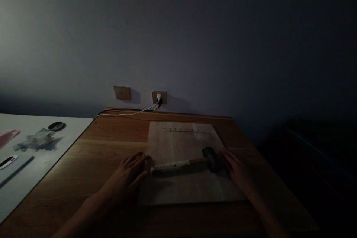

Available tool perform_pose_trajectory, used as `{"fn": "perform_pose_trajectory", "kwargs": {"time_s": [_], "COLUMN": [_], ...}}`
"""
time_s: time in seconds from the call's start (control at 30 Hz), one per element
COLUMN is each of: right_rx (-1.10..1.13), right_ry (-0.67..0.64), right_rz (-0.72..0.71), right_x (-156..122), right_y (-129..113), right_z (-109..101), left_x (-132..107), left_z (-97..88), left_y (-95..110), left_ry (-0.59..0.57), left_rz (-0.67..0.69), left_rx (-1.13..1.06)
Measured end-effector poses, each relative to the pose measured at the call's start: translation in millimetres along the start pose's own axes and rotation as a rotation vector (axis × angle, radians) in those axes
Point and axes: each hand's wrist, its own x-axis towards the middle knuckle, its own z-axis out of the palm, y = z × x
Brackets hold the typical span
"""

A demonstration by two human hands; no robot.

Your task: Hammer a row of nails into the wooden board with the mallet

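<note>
A pale wooden board (173,187) lies flat on the wooden table, with a hammer (192,162) resting across it. The hammer's dark head is toward the right and its handle, wrapped in something whitish, points left. Along the board's far part stands a row of several small nails (185,130). My left hand (131,173) is at the board's left edge near the handle's end, fingers stretched and thumb apart. At the right edge, close beside the hammer head, my right hand (235,167) rests with fingers extended. Neither hand holds anything I can see. The light is dim.
On the wall behind are a socket with a plug (159,97) and a second wall plate (122,93). Cables (131,113) run along the table's back edge. A white surface (67,134) at the left bears a crumpled bag (40,139), a dark round object (57,126) and other items.
</note>
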Motion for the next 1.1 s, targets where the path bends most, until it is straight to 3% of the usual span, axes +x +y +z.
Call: {"fn": "perform_pose_trajectory", "kwargs": {"time_s": [0.2,0.37,0.5,0.7,0.83,1.1], "right_rx": [-0.259,-0.589,-0.608,-0.687,-0.715,-0.492], "right_ry": [0.177,0.13,0.112,0.035,0.05,0.094], "right_rz": [0.238,0.313,0.297,0.301,0.266,0.141], "right_x": [-3,-9,-12,-10,-13,-18], "right_y": [62,100,114,102,88,52], "right_z": [-42,-75,-84,-86,-79,-35], "left_x": [49,85,98,98,95,89], "left_z": [22.8,38.6,46.7,49.5,44.8,-4.1], "left_y": [47,81,90,89,86,46], "left_ry": [-0.128,-0.177,-0.145,-0.125,-0.08,-0.032], "left_rz": [0.234,0.342,0.381,0.409,0.4,0.234], "left_rx": [-0.065,-0.103,-0.088,-0.068,-0.053,-0.002]}}
